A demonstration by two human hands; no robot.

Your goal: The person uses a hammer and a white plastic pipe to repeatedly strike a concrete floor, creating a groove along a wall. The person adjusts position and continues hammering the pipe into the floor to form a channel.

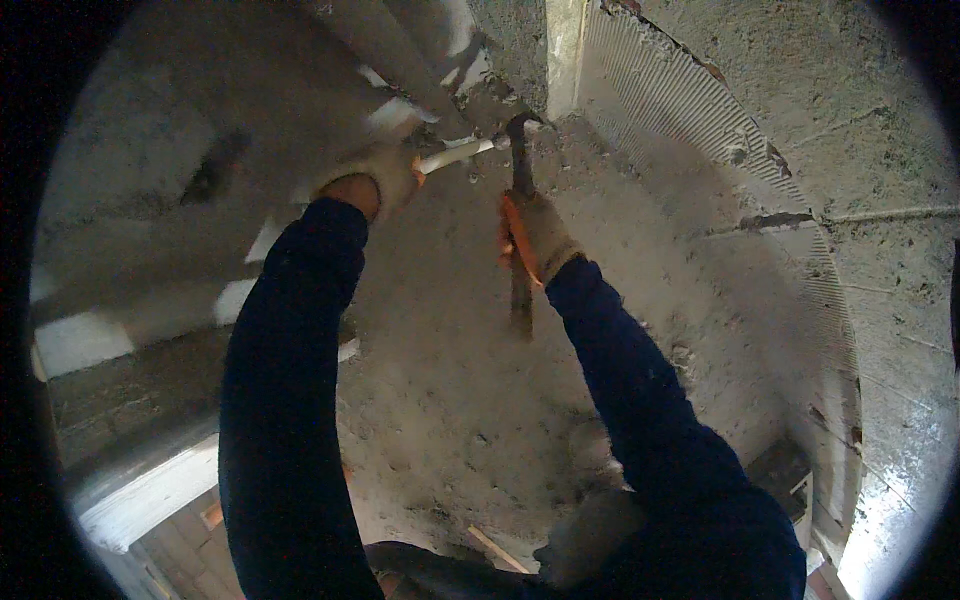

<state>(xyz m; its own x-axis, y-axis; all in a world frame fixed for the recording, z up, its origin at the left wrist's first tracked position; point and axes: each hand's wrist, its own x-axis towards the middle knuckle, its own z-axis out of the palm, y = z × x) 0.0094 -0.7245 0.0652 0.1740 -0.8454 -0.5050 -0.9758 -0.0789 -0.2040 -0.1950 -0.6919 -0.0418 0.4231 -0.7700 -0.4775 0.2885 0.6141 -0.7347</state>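
My left hand point(385, 175), in a dusty work glove, is closed around a pale rod-shaped tool point(455, 157). One end of the tool points right; the other is hidden by the glove and blur, so its kind is unclear. Wrapped round a dark handle is my right hand point(545, 235), in a glove with orange on it. This looks like a hammer point(521, 165), its curved dark head at the top and its handle running down below the glove. The hammer's head is right by the pale tool's end; whether they touch, I cannot tell.
Rubble and dust cover the grey surface point(430, 420) beneath my arms. Ridged mortar point(690, 100) runs along the rough wall point(880, 160) at right. Pale patches point(85, 340) mark the left side, above a white ledge point(155, 495). A thin wooden strip point(497, 550) lies low in view.
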